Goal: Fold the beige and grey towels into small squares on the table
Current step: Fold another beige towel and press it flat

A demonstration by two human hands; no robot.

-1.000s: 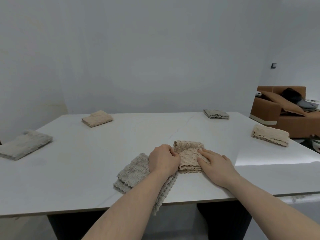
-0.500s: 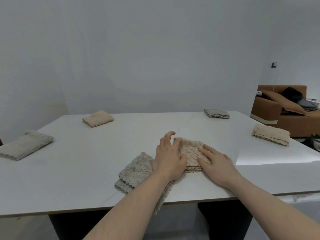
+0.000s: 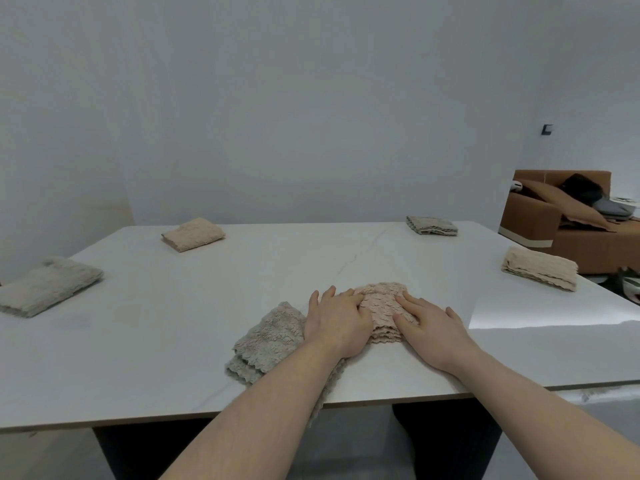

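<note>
A small folded beige towel (image 3: 379,303) lies near the front edge of the white table (image 3: 173,323). My left hand (image 3: 337,320) lies flat on its left part, fingers straight. My right hand (image 3: 429,323) presses flat on its right part. A folded grey towel (image 3: 270,341) lies just left of the beige one, partly under my left wrist, with one edge hanging over the table's front edge.
Other folded towels lie around the table: grey at far left (image 3: 45,289), beige at back left (image 3: 193,234), grey at back right (image 3: 432,225), beige at right (image 3: 540,268). A brown sofa (image 3: 571,223) stands beyond the table's right side.
My left hand went from a curled grip on the beige towel's left edge to lying flat on top of it. My right hand stayed pressed on the towel.
</note>
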